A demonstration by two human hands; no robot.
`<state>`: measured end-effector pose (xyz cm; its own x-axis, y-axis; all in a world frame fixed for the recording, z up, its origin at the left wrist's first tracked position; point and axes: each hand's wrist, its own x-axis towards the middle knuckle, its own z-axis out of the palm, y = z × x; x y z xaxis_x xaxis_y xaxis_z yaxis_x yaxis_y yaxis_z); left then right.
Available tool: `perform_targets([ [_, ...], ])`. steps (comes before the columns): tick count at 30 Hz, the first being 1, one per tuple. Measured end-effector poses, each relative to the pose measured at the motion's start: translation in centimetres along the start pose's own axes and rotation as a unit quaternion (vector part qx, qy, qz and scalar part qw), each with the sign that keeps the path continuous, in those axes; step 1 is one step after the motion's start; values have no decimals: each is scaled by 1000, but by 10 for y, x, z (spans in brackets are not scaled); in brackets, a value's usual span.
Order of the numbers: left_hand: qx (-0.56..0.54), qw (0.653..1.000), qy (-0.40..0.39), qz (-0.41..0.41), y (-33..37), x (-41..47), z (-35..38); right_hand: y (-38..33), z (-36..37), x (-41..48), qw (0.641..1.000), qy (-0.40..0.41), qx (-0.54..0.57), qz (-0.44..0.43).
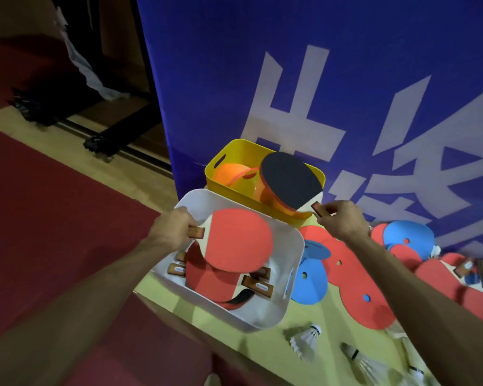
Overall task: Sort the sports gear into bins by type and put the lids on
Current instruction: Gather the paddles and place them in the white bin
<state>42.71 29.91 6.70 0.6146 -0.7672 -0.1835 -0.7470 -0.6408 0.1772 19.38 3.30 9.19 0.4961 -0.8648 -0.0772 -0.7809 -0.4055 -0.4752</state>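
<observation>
Red-faced paddle (240, 240) held over the white bin (289, 299), which already contains several paddles; left hand (172, 229) clamped on its handle. Black-faced paddle (289, 181) held above the yellow bin (234, 151), right hand (342, 218) pinching its handle. Yellow bin holds orange discs (229, 174). Counter (265, 344): red and blue discs (310, 282), shuttlecocks (307, 339) lying loose.

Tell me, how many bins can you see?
2. The white bin sits nearest, holding paddles. The yellow bin stands right behind it, against the blue banner. Others may be out of view.
</observation>
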Motion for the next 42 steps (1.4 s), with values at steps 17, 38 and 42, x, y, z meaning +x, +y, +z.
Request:
perform_targets([
  [17,-204,975,62,-67,-21,18,43,-45,60,-50,929,-162,-235,-236],
  [38,-356,933,52,-12,29,-1,42,-52,126,-69,962,-194,-147,-124],
  [42,-365,929,53,26,56,3,39,-46,100,-59,973,-139,-91,-162],
])
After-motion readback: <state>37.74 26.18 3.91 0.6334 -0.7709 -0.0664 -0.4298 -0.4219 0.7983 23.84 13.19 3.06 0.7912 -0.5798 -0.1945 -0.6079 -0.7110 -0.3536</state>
